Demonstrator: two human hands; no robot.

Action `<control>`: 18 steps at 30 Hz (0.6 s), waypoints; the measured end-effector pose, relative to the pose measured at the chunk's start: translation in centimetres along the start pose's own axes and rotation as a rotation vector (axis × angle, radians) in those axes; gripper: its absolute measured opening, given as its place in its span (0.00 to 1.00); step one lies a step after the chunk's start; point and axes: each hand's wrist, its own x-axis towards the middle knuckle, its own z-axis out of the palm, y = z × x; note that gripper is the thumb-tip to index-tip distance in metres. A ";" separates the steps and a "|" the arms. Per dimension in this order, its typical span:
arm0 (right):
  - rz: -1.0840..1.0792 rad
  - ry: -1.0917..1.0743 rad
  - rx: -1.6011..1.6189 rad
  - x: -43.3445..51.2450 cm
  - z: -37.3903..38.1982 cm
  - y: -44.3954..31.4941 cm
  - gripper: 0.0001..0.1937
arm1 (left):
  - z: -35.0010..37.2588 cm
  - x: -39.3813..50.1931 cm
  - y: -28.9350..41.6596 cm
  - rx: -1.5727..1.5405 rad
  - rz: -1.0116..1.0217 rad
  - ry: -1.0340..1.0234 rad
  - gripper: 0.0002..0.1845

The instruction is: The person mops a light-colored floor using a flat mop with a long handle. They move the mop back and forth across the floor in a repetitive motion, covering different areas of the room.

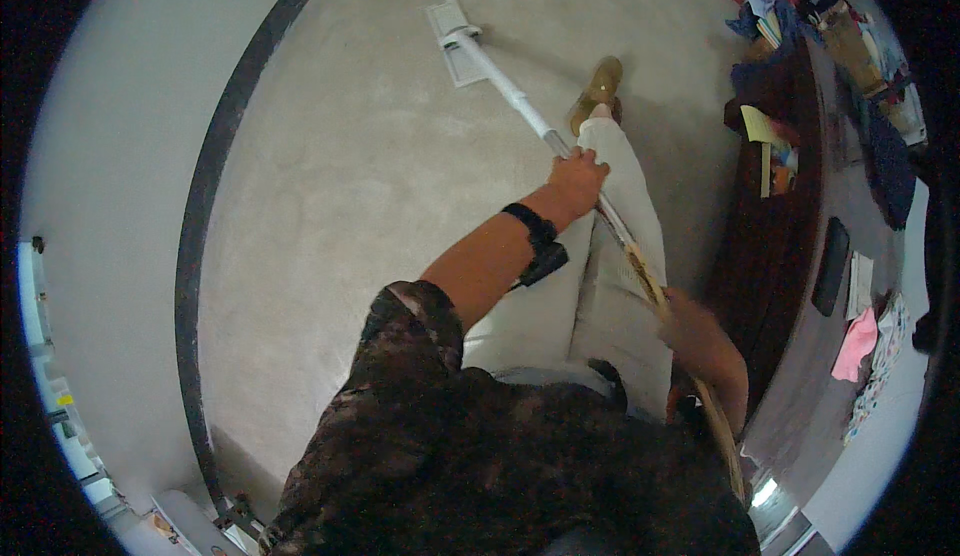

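A long-handled flat mop (pixel 517 99) slants across the floor in front of me. Its white rectangular head (pixel 459 44) rests on the beige floor at the upper middle. My left hand (pixel 579 181) is wrapped around the metal part of the pole, above my light trousers. Lower down, my right hand (pixel 686 323) grips the yellowish-brown part of the handle and is blurred. The handle's end (pixel 724 436) runs past my right side. A black band with a dark device (pixel 541 244) is strapped to my left wrist.
A pale wall with a dark baseboard (pixel 196 256) curves along the left. On the right stands dark wooden furniture (pixel 772 256), bearing a pink cloth (pixel 855 344), a black flat object (pixel 831 267) and papers. Clothes (pixel 780 0) are heaped at the upper right. My brown shoe (pixel 600 87) is forward.
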 end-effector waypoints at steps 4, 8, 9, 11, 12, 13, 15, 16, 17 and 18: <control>0.134 0.072 0.336 -1.8 -0.8 2.0 0.31 | 1.6 4.3 3.0 -0.041 0.108 -0.021 0.18; 0.233 0.139 0.550 -4.3 -0.9 1.9 0.31 | 2.1 6.6 6.8 -0.008 0.165 -0.014 0.14; 0.241 0.165 0.599 -4.7 -1.0 1.7 0.31 | 2.0 6.9 7.6 -0.001 0.196 -0.009 0.13; 0.218 0.188 0.784 -5.3 -1.0 0.9 0.31 | 1.9 7.8 8.5 -0.032 0.236 -0.004 0.12; 0.231 0.246 0.746 -5.2 -1.1 0.5 0.31 | 1.6 8.1 8.8 -0.069 0.243 -0.007 0.11; 0.208 0.273 0.782 -5.2 -1.1 0.1 0.31 | 1.5 8.6 8.9 -0.112 0.251 0.007 0.10; 0.143 0.303 0.806 -4.5 -1.4 -0.7 0.30 | 1.5 9.1 8.5 -0.190 0.254 0.100 0.08; 0.086 0.270 0.896 -4.0 -1.4 -1.1 0.30 | 1.5 9.3 8.2 -0.235 0.254 0.131 0.07; 0.057 0.233 0.946 -3.5 -1.6 -1.5 0.29 | 1.6 9.5 7.9 -0.234 0.249 0.166 0.07; 0.091 0.262 0.843 -3.0 -1.8 -2.0 0.29 | 1.6 9.7 7.3 -0.239 0.244 0.179 0.07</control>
